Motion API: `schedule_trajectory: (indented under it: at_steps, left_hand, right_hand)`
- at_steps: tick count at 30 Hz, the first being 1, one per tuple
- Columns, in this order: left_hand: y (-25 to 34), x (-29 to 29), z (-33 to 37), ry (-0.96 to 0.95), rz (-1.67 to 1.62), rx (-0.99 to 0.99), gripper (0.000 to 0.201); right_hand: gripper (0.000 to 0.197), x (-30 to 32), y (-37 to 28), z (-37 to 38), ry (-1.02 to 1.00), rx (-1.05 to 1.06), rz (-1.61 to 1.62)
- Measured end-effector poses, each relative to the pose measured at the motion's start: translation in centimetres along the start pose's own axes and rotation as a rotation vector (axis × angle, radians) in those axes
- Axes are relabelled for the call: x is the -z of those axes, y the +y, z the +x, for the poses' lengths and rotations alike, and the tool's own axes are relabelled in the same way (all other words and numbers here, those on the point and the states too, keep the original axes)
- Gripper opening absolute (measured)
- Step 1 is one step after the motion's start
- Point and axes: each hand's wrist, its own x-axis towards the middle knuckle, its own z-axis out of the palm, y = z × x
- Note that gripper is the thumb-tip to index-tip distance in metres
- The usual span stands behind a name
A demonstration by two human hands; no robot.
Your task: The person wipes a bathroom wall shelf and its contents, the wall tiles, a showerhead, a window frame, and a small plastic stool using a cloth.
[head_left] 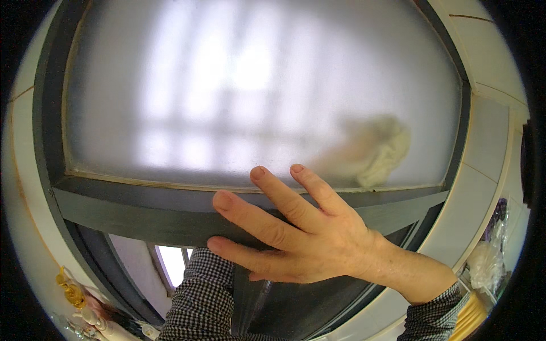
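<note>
A large frosted glass pane (227,102) in a dark grey frame (131,210) fills the upper view. My right hand (307,238) rests against the frame's lower bar with fingers spread, fingertips reaching the pane's bottom edge; nothing is in it. Through the opening under this bar, my left arm in a black-and-white checked sleeve (202,290) passes behind the frame. On the far side of the glass, my left hand (355,148) shows only as a blur. It appears closed on a crumpled pale yellowish cloth (389,150), which is against or close to the pane's lower right part.
Light-coloured tiled wall (480,142) borders the frame on both sides. At the lower left stand a yellow pump-top bottle (71,290) and other small items. Clear plastic bags (489,258) are at the right, near something yellow (472,315). A dark panel (318,307) lies below the bar.
</note>
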Motion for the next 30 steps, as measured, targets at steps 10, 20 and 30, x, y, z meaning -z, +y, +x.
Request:
schedule_trajectory:
  at_steps: [10, 20, 30]
  left_hand:
    - [0.1, -1.0, -0.3, -0.036, 0.013, 0.006, 0.027]
    - [-0.3, -1.8, 0.0, -0.059, -0.007, 0.027, 0.027]
    - [-0.3, -5.8, 1.2, -0.135, -0.106, -0.002, 0.027]
  right_hand:
    - [0.049, 0.5, 0.8, 0.0, 0.020, 0.076, -0.002]
    - [0.046, 1.2, 0.8, -0.7, -0.006, 0.010, -0.029]
    - [0.041, 2.0, 1.9, -1.6, -0.085, -0.009, 0.024]
